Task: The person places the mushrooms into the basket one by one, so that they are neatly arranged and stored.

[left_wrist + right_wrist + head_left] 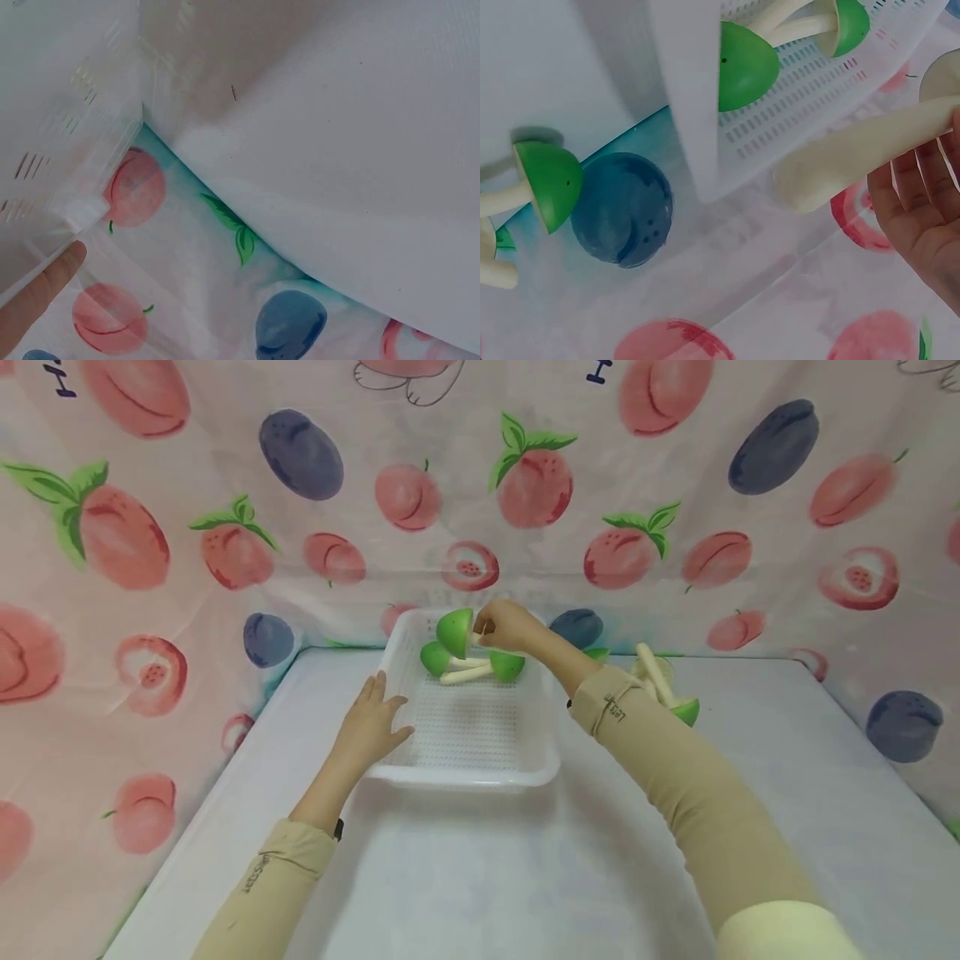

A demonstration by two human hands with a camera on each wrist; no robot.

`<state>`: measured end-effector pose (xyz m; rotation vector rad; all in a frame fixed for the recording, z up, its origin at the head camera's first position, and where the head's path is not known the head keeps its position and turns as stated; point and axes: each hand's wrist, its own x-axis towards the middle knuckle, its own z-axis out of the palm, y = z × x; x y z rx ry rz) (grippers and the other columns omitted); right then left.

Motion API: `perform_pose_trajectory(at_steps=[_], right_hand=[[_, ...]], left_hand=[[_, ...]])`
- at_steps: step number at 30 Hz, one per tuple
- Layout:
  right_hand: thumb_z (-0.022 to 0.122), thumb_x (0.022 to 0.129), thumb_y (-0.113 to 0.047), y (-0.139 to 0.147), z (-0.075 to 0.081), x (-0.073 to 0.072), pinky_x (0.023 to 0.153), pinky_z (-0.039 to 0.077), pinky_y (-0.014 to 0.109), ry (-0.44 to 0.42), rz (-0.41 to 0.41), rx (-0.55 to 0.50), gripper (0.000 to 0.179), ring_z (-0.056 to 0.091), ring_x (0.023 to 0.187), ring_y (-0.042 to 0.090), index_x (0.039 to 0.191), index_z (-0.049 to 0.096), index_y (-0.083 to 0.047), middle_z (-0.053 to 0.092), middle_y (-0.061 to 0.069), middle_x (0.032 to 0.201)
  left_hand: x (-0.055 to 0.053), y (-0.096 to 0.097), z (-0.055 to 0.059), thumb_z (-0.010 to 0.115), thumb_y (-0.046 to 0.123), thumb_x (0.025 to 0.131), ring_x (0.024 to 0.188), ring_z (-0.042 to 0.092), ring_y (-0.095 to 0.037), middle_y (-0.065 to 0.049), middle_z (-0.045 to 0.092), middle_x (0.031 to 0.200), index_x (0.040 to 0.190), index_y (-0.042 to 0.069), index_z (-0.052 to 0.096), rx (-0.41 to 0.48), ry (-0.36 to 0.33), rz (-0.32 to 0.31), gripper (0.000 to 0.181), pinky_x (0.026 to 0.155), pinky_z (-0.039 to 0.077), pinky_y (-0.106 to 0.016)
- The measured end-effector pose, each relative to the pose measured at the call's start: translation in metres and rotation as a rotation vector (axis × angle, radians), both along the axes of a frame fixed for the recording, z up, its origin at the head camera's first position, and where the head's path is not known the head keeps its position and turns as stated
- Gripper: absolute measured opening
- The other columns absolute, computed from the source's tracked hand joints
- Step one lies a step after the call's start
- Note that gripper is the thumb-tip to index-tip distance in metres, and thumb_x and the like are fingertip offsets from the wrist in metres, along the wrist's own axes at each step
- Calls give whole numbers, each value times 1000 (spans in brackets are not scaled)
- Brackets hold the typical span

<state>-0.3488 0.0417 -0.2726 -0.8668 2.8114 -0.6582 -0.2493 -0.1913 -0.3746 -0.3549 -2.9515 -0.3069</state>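
Note:
My right hand (512, 627) holds a toy mushroom with a green cap (454, 635) above the back of a white plastic basket (465, 775). In the right wrist view its pale stem (855, 154) lies along my fingers. Inside the basket, near the back, lie two more green-capped mushrooms, one with its cap at the left (433, 658) and one with its cap at the right (507, 667). At the basket's left rim rests my left hand (367, 727), its fingers spread. One finger (52, 277) shows against the basket edge in the left wrist view.
To the right of the basket, several mushrooms lie on the white table (780, 777), including one with its cap toward the front (686, 711) and another partly behind my right arm (597, 654). A fruit-printed cloth (480, 468) hangs behind the table.

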Motion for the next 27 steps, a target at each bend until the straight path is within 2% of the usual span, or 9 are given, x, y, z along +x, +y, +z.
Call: perform_pose_trajectory(at_steps=[9,15,19,22,24,25,27], right_hand=[[63,87,-7,-24,0,-10,93,49,37,21,-4,9,20,61,103,30,104,67,3,67,19,108],[64,86,-4,-41,-6,-14,93,49,33,29,-12,-12,18,62,102,28,100,69,3,69,19,105],[64,85,-3,-47,-12,-14,91,50,33,4,-39,-40,16,62,100,28,99,69,4,68,20,104],[65,85,-5,-51,-19,-19,91,50,35,-47,-59,-44,16,61,100,28,98,69,2,68,18,103],[67,84,-8,-54,-33,-34,91,50,34,-76,-68,-31,16,61,101,26,98,70,-1,68,15,103],[68,84,-10,-54,-35,-37,91,50,34,-87,-67,-30,16,62,100,24,98,70,-3,69,13,103],[73,79,-17,-54,-64,-67,81,51,27,-51,-29,-83,13,63,88,17,89,73,-9,70,6,91]], left_hand=[[-2,1,-1,71,29,83,137,25,-50,-36,25,146,122,-1,61,3,-10,5,50,107,32,-59],[-3,2,1,71,29,83,137,25,-49,-36,25,146,122,0,61,-9,-8,2,50,109,31,-57],[-3,3,3,70,29,83,137,25,-49,-36,25,146,122,0,60,-11,-10,-4,50,108,32,-57],[-2,3,3,70,29,83,137,25,-49,-36,26,146,122,0,61,-9,-11,0,50,107,33,-58],[-2,2,3,70,30,83,138,25,-49,-36,25,147,122,0,60,-7,-17,4,50,107,32,-58],[-1,2,3,70,30,83,138,24,-49,-36,25,147,123,0,60,-7,-20,7,50,108,32,-58],[-1,1,2,70,30,83,138,24,-49,-35,25,147,123,0,60,-9,-27,11,50,108,32,-57]])
